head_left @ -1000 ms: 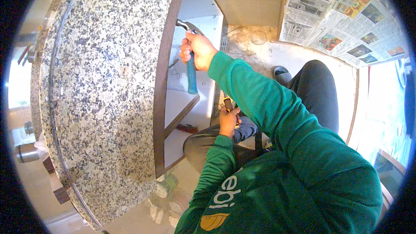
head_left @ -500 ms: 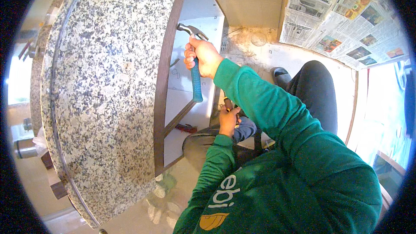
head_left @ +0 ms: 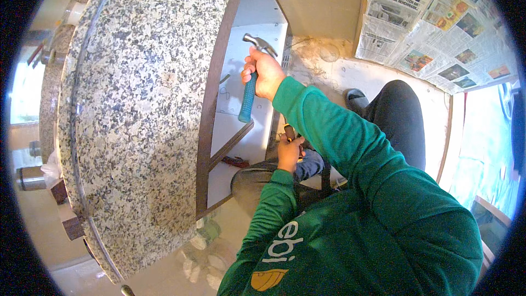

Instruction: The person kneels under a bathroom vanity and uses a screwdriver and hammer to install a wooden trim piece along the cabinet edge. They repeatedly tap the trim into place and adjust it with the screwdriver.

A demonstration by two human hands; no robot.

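Note:
My right hand (head_left: pixel 267 72) is shut on a claw hammer (head_left: pixel 248 97) with a teal handle and a steel head (head_left: pixel 261 41), held raised in front of the white inner panel (head_left: pixel 241 60) of a cabinet. Lower down, my left hand (head_left: pixel 289 153) grips a small brown-handled tool (head_left: pixel 288 131) that points up beside the panel's edge; its tip is hidden. Both arms wear green sleeves.
A speckled granite countertop (head_left: pixel 137 109) fills the left, over a dark brown cabinet frame (head_left: pixel 211 104). A red-handled tool (head_left: pixel 235 161) lies on the cabinet floor. Newspaper sheets (head_left: pixel 433 16) cover the wall at upper right. My black-trousered knee (head_left: pixel 397 115) and a shoe (head_left: pixel 356 98) are near.
My right hand with the hammer has shifted a little to the right and the hammer has tilted. My left hand has stayed on the small tool.

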